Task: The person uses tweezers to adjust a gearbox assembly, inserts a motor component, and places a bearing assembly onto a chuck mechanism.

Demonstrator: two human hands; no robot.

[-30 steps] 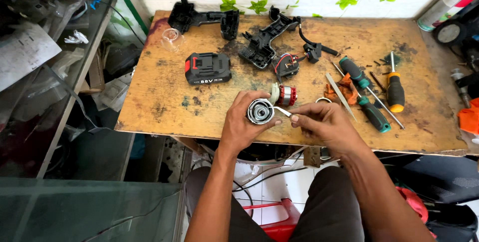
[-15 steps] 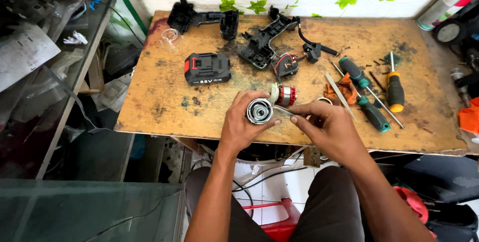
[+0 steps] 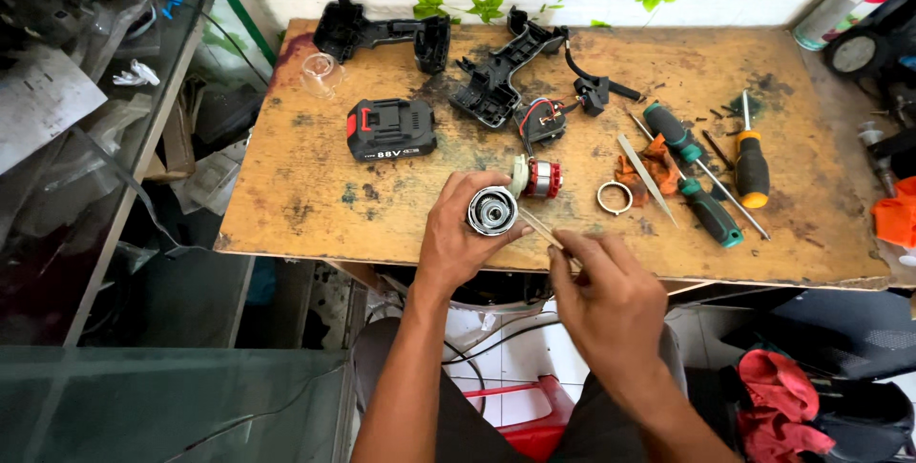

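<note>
A round metal motor part is held in the left hand, just over the near edge of the wooden table. The fingers are curled shut around it. A thin metal stick is pinched in the right hand, with its tip close to the part's open end. The part could be dropped off the edge if the grip gets loose. The inside could be scratched if the stick is pushed too hard. The red motor piece could be knocked away too.
</note>
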